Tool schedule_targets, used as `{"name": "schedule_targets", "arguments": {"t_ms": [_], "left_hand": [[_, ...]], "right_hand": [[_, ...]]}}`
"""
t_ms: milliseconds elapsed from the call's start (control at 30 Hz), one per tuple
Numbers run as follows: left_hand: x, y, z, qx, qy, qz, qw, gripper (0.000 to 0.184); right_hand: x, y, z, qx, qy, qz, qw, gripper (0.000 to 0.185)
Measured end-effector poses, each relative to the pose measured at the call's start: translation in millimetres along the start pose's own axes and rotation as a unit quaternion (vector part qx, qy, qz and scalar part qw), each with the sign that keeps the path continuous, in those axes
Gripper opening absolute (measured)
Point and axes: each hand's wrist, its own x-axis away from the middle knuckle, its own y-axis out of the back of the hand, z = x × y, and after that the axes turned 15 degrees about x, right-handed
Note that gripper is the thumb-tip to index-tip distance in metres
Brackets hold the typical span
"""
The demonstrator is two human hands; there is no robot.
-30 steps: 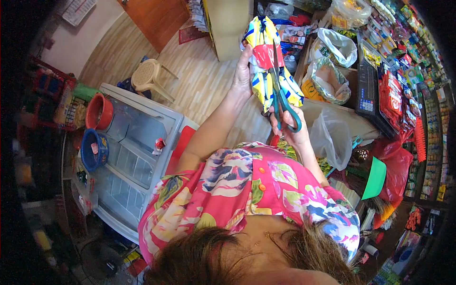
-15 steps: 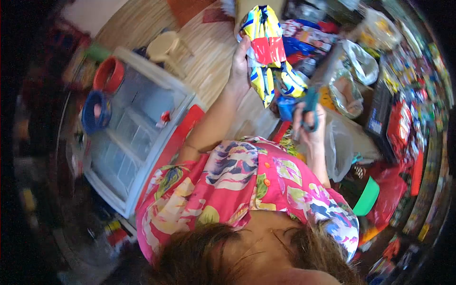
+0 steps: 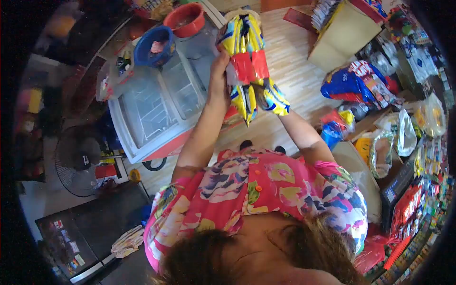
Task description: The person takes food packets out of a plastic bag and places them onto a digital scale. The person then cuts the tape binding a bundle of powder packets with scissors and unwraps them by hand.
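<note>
Yellow and blue packets (image 3: 247, 45) with a red band round their middle hang in front of me at the top centre. My left hand (image 3: 220, 78) grips their left edge, thumb on the front. From the right, my right arm (image 3: 306, 135) reaches up to the packets' lower right end. The fingers of my right hand are hidden behind them, so what they hold cannot be seen. No scissors show in this view.
A glass-topped freezer (image 3: 161, 102) stands at the left, bearing a blue basin (image 3: 154, 46) and a red basin (image 3: 184, 20). A fan (image 3: 78, 159) is below left. Plastic bags (image 3: 406, 133) and a dark scale (image 3: 399, 187) lie right, beside packed shelves.
The view has turned left towards the freezer. My right hand has moved from beside the packets to behind their lower end, and the green-handled scissors it held have gone out of sight.
</note>
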Motion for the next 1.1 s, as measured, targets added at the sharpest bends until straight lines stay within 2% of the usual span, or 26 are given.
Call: {"name": "schedule_targets", "arguments": {"t_ms": [133, 167, 200, 233, 267, 333, 367, 433, 500, 533, 567, 633, 667, 700, 767, 833, 900, 933, 1033, 1100], "left_hand": [[10, 29, -13, -0.050, -0.019, -0.074, 0.996, 0.053], [5, 37, -13, -0.052, -0.021, -0.067, 0.996, 0.052], [1, 46, -10, -0.050, -0.020, -0.061, 0.997, 0.051], [7, 30, -4, -0.057, -0.018, -0.057, 0.997, 0.051], [9, 28, -4, -0.045, -0.008, -0.032, 0.998, 0.045], [6, 36, 5, -0.058, -0.015, -0.033, 0.998, 0.042], [2, 36, 10, -0.064, -0.023, -0.026, 0.997, 0.041], [2, 27, 24, -0.092, -0.050, -0.046, 0.993, 0.039], [1, 15, 47, -0.116, -0.070, -0.036, 0.990, 0.040], [2, 3, 57, -0.103, -0.072, -0.030, 0.992, 0.047], [6, -7, 71, -0.098, -0.078, -0.005, 0.992, 0.049], [18, -31, 104, -0.089, -0.087, 0.048, 0.991, 0.055], [24, -38, 125, -0.106, -0.081, 0.076, 0.988, 0.066], [7, -6, 102, -0.045, -0.046, 0.104, 0.992, 0.063], [12, -14, 116, 0.042, -0.016, 0.202, 0.978, 0.061], [15, -24, 110, 0.078, 0.123, 0.244, 0.959, 0.065], [6, -29, 109, 0.089, 0.265, 0.281, 0.918, 0.066], [1, -34, 114, 0.097, 0.304, 0.306, 0.897, 0.062], [-7, -58, 132, 0.071, 0.382, 0.288, 0.875, 0.043], [-4, -56, 157, 0.068, 0.439, 0.259, 0.858, 0.036]], "right_hand": [[7, -74, -6, -0.022, -0.039, 0.038, 0.998, 0.027], [9, -87, -15, -0.035, -0.061, 0.039, 0.997, 0.026], [11, -94, -23, -0.052, -0.092, 0.040, 0.994, 0.025], [15, -80, -30, -0.094, -0.162, 0.040, 0.981, 0.024], [23, -72, -38, -0.146, -0.261, 0.046, 0.953, 0.023], [14, -14, -34, -0.289, -0.487, 0.037, 0.823, 0.019], [6, 27, -25, -0.350, -0.511, -0.030, 0.784, 0.019], [3, 84, -22, -0.414, -0.447, -0.072, 0.790, 0.026], [-13, 135, 6, -0.380, -0.402, -0.080, 0.829, 0.025], [-16, 148, 17, -0.360, -0.381, -0.083, 0.847, 0.025], [-8, 152, 16, -0.284, -0.393, -0.054, 0.873, 0.036], [1, 177, 23, -0.115, -0.379, -0.078, 0.915, 0.041], [13, 193, 20, -0.098, -0.414, -0.089, 0.900, 0.035], [-12, 163, 38, -0.217, -0.491, -0.122, 0.835, 0.027], [4, 191, 33, -0.198, -0.483, -0.135, 0.842, 0.022], [8, 224, 41, -0.225, -0.492, -0.150, 0.828, 0.016], [13, 248, 44, -0.073, -0.384, -0.114, 0.913, 0.013], [11, 258, 49, -0.013, -0.347, -0.096, 0.933, 0.012], [3, 271, 67, 0.086, -0.289, -0.088, 0.950, 0.012], [13, 269, 70, 0.155, -0.285, -0.072, 0.943, 0.014]]}}
